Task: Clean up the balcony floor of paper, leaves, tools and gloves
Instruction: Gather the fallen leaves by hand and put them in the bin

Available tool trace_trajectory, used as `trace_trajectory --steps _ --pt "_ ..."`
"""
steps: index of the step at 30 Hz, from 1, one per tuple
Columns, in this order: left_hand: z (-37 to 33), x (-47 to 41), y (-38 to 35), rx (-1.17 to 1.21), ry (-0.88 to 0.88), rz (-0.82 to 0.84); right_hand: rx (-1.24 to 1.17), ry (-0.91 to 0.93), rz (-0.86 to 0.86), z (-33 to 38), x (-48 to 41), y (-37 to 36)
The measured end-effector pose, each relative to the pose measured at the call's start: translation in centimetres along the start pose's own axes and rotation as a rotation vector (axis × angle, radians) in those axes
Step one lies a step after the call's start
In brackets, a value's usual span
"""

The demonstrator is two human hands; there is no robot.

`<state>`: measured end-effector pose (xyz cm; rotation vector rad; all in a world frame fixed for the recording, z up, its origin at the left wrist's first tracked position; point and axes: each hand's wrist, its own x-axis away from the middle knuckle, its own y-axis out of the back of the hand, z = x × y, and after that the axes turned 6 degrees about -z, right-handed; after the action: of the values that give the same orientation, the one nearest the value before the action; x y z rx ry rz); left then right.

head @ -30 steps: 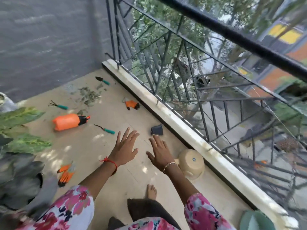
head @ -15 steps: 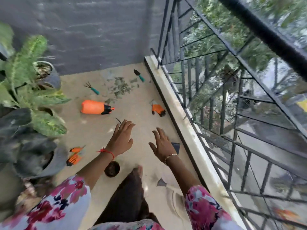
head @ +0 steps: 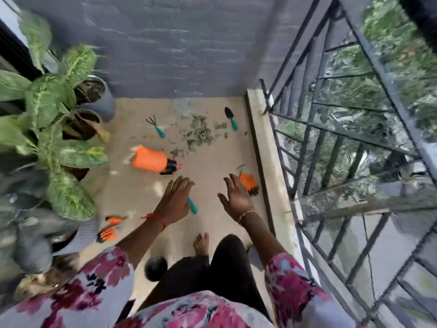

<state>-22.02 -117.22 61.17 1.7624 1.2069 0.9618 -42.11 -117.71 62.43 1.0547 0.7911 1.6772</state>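
Note:
My left hand (head: pixel 175 200) and my right hand (head: pixel 236 197) hover above the balcony floor, fingers spread, holding nothing. A teal tool handle (head: pixel 193 207) lies on the floor, partly hidden under my left hand. An orange glove (head: pixel 248 182) lies just right of my right hand, by the curb. Another orange glove (head: pixel 109 229) lies at the left near the pots. An orange spray bottle (head: pixel 151 160) lies on its side ahead. Dry leaves (head: pixel 198 136) are scattered farther on, between a small teal-handled rake (head: pixel 157 127) and a trowel (head: pixel 230 118).
Potted plants (head: pixel 59 110) crowd the left side. A grey wall (head: pixel 165 43) closes the far end. A concrete curb (head: pixel 267 162) with a black metal railing (head: pixel 331 138) runs along the right. A dark round object (head: pixel 155 268) lies by my bare foot (head: pixel 202 243).
The view has swung left and moved forward along the balcony. Both hands have moved forward, now past the dark paper piece and beige pot, which are out of sight.

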Motion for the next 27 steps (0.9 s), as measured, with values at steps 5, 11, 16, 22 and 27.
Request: trace_trajectory --steps 5,11,16,22,27 --pt "1.7 -6.3 1.5 0.001 0.099 -0.040 0.024 0.076 0.082 0.3 -8.5 1.3" --pt "5.5 -15.0 1.3 0.057 0.226 -0.055 0.081 0.179 0.256 0.1 -19.6 1.5" --pt "8.0 -23.0 0.6 0.152 0.342 -0.024 0.191 0.287 0.375 -0.7 -30.4 1.0" --pt "11.3 -31.2 -5.5 0.346 0.514 0.028 0.300 0.391 0.462 -2.5 -40.7 -3.3" --pt "17.3 -36.8 -17.0 0.460 0.681 0.029 0.370 0.446 0.490 -5.9 -48.6 -13.3"
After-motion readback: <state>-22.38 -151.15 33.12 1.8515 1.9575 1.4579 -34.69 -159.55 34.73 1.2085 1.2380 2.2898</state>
